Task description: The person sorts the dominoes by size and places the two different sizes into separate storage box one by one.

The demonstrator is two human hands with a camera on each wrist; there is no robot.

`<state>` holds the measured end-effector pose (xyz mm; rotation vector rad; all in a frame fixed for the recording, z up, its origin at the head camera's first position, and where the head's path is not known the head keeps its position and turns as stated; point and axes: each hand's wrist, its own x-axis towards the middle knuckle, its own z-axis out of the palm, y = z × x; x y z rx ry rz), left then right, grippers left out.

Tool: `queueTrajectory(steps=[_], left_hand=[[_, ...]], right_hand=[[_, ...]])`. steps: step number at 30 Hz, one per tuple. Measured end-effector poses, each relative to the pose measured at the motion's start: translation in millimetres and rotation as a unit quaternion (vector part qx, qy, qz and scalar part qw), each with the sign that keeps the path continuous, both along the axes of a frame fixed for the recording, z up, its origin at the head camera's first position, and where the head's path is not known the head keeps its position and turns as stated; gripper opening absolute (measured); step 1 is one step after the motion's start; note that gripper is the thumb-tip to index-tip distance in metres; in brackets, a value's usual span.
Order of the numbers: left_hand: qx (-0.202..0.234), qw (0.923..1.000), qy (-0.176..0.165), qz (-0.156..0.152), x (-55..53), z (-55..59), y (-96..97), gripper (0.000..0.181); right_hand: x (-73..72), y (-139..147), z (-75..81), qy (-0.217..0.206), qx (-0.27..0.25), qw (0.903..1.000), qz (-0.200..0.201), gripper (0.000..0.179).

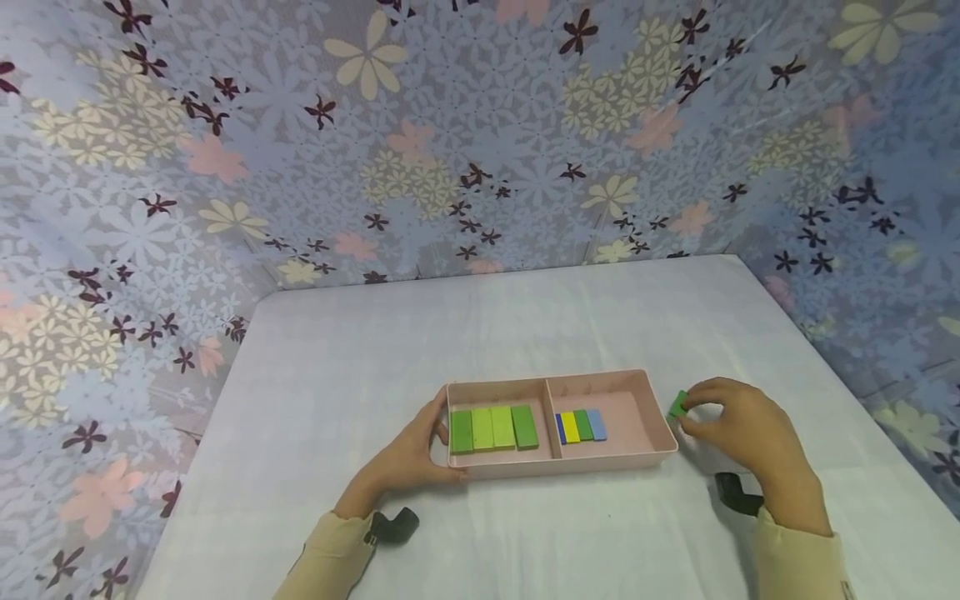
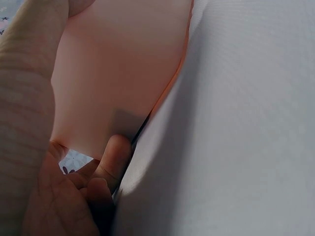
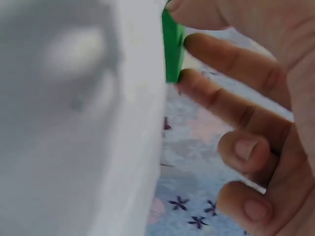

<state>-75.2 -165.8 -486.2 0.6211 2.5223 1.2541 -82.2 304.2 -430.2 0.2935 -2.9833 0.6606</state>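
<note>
A shallow pink two-compartment box (image 1: 555, 470) lies on the white table. My left hand (image 1: 407, 454) grips its left end, thumb along the front wall and fingers around the end. The left wrist view shows fingertips (image 2: 117, 155) against the box's pink side. Just past the box's right end, my right hand (image 1: 753, 429) pinches a small green block (image 1: 678, 403) between thumb and fingers. In the right wrist view this block (image 3: 173, 49) has its narrow side showing, while the other fingers stay curled away from it.
Several green blocks (image 1: 504, 427) in darker and lighter shades stand in a row in the left compartment. Smaller blue, yellow (image 1: 571, 427), green and light blue blocks fill part of the right one. Flower-patterned cloth (image 1: 480, 167) rises behind the table and along its sides.
</note>
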Motion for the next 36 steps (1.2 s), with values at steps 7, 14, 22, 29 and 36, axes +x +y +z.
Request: queueTrajectory(steps=[7,14,22,29,36], left_hand=[[-0.002,1.0000,-0.003,0.007,1.8,2.2,-1.2,0.128],[0.004,1.0000,-0.001,-0.001,0.9,0.7,0.3,0.127],[0.003,1.0000,0.007,-0.004,0.1,-1.0,-0.2,0.126],[0.000,1.0000,0.008,-0.005,-0.1,0.1,-0.3,0.127],[0.005,0.9999,0.010,-0.007,-1.6,0.0,0.2,0.126]], right_hand=[[0.1,-7,15.4,0.117,-0.002,0.9915,0.058,0.017],[-1.4,-21,24.8,0.138,0.001,0.9859,0.094,0.019],[-2.1,-32,28.4,0.140,-0.011,0.9828,0.120,0.021],[-7.0,-43,22.6,0.123,-0.023,0.9798,0.156,0.017],[-10.4,-53,16.2,0.094,-0.026,0.9790,0.179,0.018]])
